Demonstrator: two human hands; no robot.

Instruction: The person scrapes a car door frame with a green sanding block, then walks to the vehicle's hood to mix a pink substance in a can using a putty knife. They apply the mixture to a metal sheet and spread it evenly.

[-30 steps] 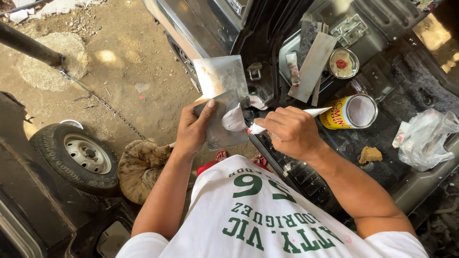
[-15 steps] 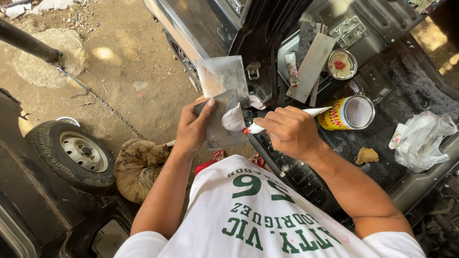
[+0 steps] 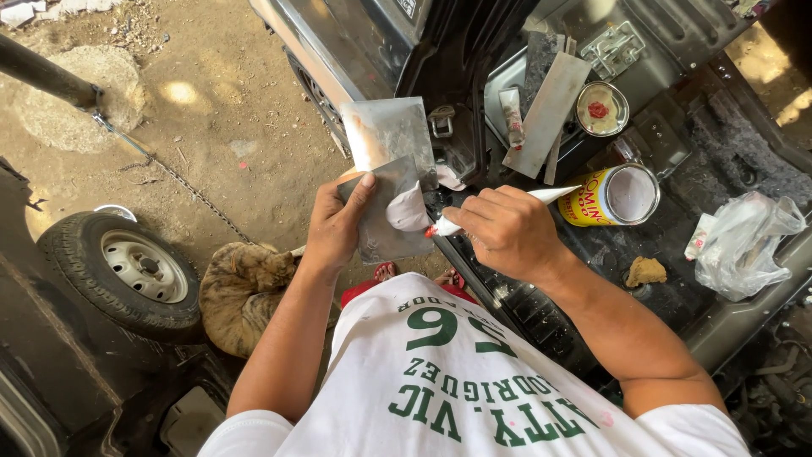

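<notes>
Filler work is midway, judging by the pale blob already sitting on the flat metal plate. The left hand pinches the plate's lower edge, thumb on top, holding it over the vehicle's door sill. The right hand is clenched around a white tube, its red nozzle touching the blob. Behind, on the dark vehicle floor, stand an opened yellow can and its lid; no mixing or spreading shows yet.
</notes>
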